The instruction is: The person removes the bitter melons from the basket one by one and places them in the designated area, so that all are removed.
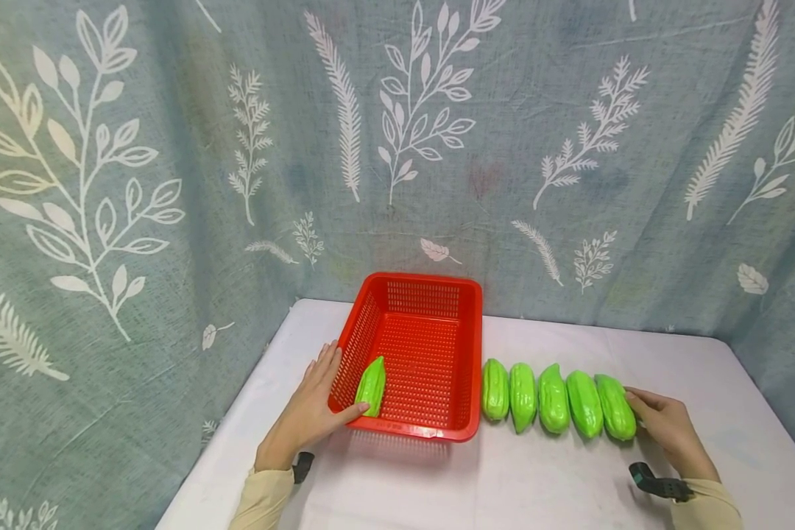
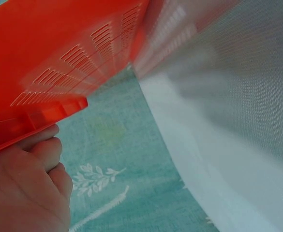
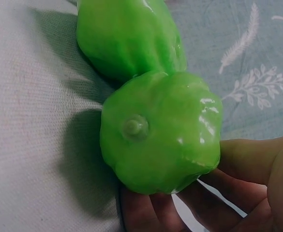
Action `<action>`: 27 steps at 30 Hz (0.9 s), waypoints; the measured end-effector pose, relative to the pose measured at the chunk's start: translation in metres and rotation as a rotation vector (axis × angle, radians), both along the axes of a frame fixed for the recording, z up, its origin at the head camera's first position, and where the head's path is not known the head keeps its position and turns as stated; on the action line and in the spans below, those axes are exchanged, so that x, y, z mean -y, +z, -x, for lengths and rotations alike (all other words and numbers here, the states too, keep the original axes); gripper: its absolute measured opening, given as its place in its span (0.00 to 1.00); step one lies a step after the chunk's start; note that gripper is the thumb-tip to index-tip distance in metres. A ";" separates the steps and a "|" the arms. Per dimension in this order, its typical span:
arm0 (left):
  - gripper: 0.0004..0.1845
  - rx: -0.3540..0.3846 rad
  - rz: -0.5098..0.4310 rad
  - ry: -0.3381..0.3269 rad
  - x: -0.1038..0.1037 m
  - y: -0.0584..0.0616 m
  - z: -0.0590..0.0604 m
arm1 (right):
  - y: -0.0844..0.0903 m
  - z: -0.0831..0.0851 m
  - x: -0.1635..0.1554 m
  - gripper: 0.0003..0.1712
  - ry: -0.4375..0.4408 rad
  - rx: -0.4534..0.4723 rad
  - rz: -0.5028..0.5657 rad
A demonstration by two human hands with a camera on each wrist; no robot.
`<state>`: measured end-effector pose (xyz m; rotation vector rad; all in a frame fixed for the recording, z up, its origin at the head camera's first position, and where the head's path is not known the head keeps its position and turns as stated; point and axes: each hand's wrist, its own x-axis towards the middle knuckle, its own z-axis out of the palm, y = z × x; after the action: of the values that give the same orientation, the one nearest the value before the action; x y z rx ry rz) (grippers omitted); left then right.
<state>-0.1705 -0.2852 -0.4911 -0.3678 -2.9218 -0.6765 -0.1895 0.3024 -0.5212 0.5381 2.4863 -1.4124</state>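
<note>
A red plastic basket point(image 1: 414, 432) with slotted walls stands on the table, one green bitter melon point(image 1: 373, 384) in its near left corner. My left hand point(image 1: 311, 412) holds that corner, thumb over the front rim and fingers along the outer left wall; the left wrist view shows the fingers point(image 2: 52, 152) bent under the rim. Right of the basket, several glossy ridged bitter melons point(image 1: 553, 399) lie side by side in a row. My right hand point(image 1: 669, 430) grips the rightmost bitter melon point(image 3: 160, 135), with the thumb on one side and fingers around its outer underside.
A white cloth covers the table point(image 1: 536, 486). Behind and at the sides hangs a grey-green curtain point(image 1: 503, 184) with white leaf prints, close to the far edge of the table. The neighbouring bitter melon point(image 3: 131, 38) touches the held one.
</note>
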 end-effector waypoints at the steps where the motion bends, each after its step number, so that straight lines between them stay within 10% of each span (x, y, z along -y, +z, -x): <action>1: 0.64 -0.001 0.000 0.000 0.000 0.000 0.000 | 0.000 0.000 0.000 0.44 0.003 -0.003 -0.004; 27: 0.64 -0.029 -0.012 -0.007 -0.001 -0.001 0.000 | 0.004 -0.007 -0.001 0.49 -0.039 -0.032 -0.072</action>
<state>-0.1708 -0.2846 -0.4918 -0.3828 -2.8893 -0.6837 -0.1825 0.3034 -0.5169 0.5854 2.5737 -1.3606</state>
